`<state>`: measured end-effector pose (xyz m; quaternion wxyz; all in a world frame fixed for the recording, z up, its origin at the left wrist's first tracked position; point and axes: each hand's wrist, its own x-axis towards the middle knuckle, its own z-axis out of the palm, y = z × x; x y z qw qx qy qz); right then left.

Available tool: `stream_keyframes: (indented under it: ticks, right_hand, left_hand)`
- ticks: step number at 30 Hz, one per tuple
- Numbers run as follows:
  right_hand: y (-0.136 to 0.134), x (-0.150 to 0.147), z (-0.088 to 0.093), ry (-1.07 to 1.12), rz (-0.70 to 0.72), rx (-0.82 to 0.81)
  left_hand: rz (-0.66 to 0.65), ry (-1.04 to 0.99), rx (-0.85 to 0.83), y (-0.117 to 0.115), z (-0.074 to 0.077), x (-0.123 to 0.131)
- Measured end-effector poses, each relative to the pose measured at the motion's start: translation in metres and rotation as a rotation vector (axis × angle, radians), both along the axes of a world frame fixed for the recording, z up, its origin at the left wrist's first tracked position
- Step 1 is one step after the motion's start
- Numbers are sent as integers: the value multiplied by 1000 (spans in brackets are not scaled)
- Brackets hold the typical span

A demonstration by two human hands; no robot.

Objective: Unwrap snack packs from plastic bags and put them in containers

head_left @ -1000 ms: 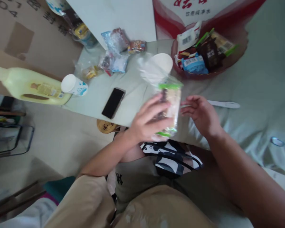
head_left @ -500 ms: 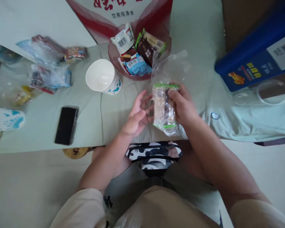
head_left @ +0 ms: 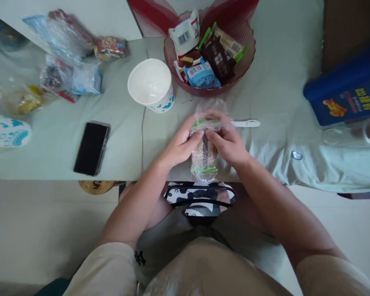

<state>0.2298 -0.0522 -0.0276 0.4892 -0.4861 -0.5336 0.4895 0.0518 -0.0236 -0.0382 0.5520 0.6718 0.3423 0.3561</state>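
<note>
Since the earlier frame, the left hand (head_left: 182, 144) has come in from beside the green-edged packet (head_left: 204, 158) and now grips it along with the right hand (head_left: 230, 144). From my remote seat I see both thumbs nearly meeting on its near face, the fingers curled around the far end, so I judge it better steadied than in one hand. It sits at the centre of the frame, inside loose clear film; whether it touches the cloth I can't tell.

Going left to right, I find a clear bag (head_left: 21, 102) at the left edge with something yellow inside, and below it a paper cup (head_left: 10, 131) that seems to lie on its side, its mouth cut off. Clear bags (head_left: 69, 41) at upper left hold wrapped items. At upper centre, a larger paper cup (head_left: 163, 100) stands upright, showing me its white inside. Just beside it, the pinkish bowl (head_left: 246, 65) carries a white packet (head_left: 185, 37), a blue packet (head_left: 202, 75), a dark brown packet (head_left: 217, 57) and more. At the right edge I make out a transparent cup (head_left: 347, 137), partly cut off.
</note>
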Motion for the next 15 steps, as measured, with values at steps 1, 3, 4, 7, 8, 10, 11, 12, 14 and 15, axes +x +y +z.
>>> stream_keyframes:
  ticks: [1, 3, 4, 7, 8, 10, 11, 12, 14, 15]
  right_hand:
    - [-1, -1, 0, -31, 2, 9]
    - [-4, -2, 0, -96, -17, 24]
    - [-6, -3, 0, -126, -37, 41]
    - [-11, -3, -2, -203, -71, 106]
    - [-12, -3, -3, -231, -63, 122]
    - [-12, -2, -5, -271, -19, 129]
    - [-12, -1, -7, -280, 3, 129]
    - [-11, 0, -8, -281, 19, 127]
    - [-8, 2, -10, -265, 35, 122]
    - [-7, 3, -10, -254, 34, 119]
  left_hand:
    - [-3, 23, 32, 1, 1, -1]
    - [-7, 59, 69, 3, 4, -3]
    - [2, 66, 73, 3, 5, -3]
    - [82, 61, 33, 3, 8, -2]
    - [114, 55, 14, 3, 9, -2]
    - [163, 40, -22, 2, 9, -3]
    - [173, 30, -42, 3, 9, -3]
    - [174, 14, -71, 3, 9, -4]
    - [137, -36, -165, 4, 8, -6]
    - [104, -67, -218, 4, 8, -7]
